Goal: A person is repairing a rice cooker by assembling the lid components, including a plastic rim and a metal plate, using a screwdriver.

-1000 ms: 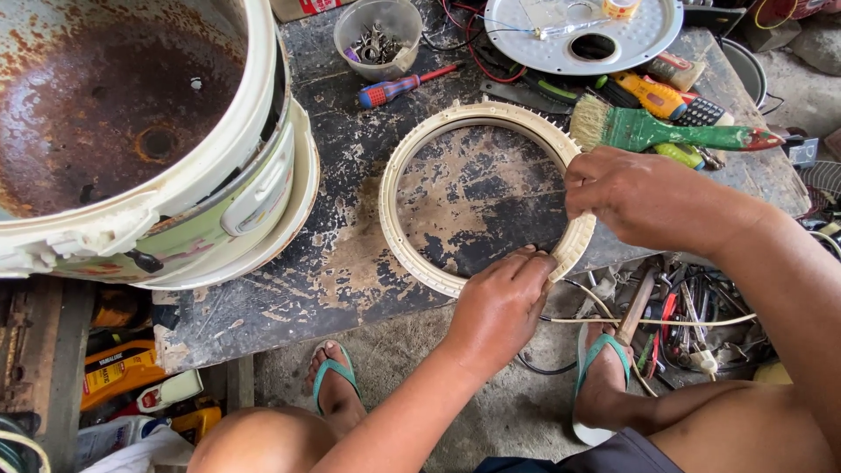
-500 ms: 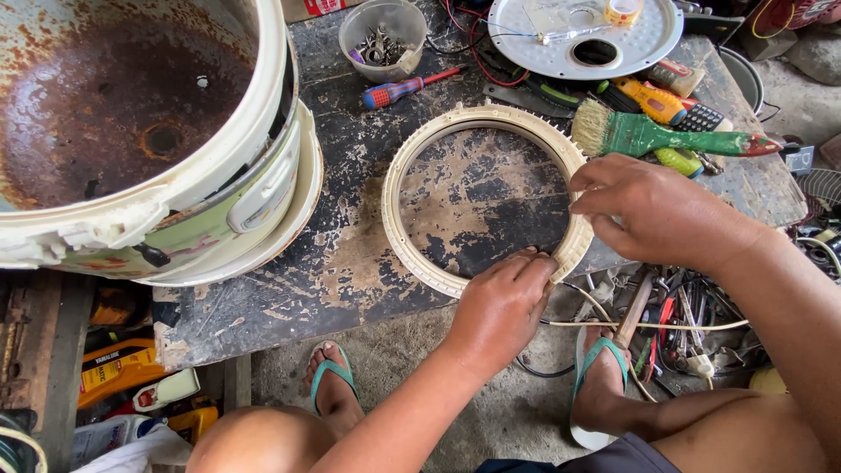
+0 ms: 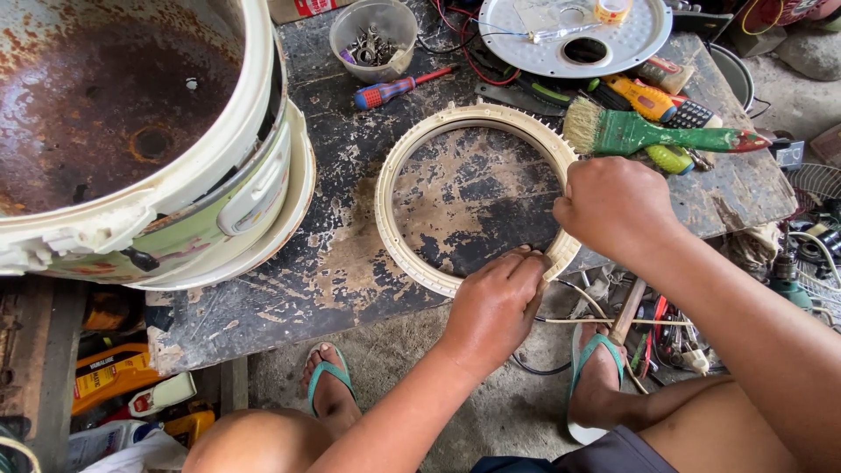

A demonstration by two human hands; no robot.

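Cream plastic ring with a toothed rim (image 3: 412,175) lies flat on the scarred black desk (image 3: 350,263). At its near edge the left hand (image 3: 495,302) has its fingers pressed together over the rim; the right hand (image 3: 613,206) pinches the rim just beside it. It looks light, thin and brittle, best gripped by the rim. Beyond lie a green-handled brush (image 3: 648,133) and a rusty white tub (image 3: 131,131).

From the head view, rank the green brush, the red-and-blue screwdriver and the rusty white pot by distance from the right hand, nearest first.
1. Green brush: just beyond the right hand.
2. Red-and-blue screwdriver: farther, up left.
3. Rusty white pot: farthest, far left.
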